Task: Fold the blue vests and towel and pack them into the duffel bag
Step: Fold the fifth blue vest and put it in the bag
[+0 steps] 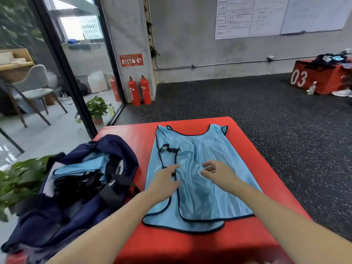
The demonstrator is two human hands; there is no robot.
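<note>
Blue vest (198,187) lies flat on red platform (247,244), neck away from person. Left hand (164,181) rests on vest's dark-trimmed edge, fingers straight. Right hand (217,171) just beside it, over the cloth, fingers loosely curled, holding nothing. Left of left hand: open navy duffel bag (85,187), folded blue vests (80,168) inside.

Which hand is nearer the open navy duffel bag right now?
Left. The left hand rests on the light blue vest's left side, beside the navy duffel bag; the right hand lies farther right.
</note>
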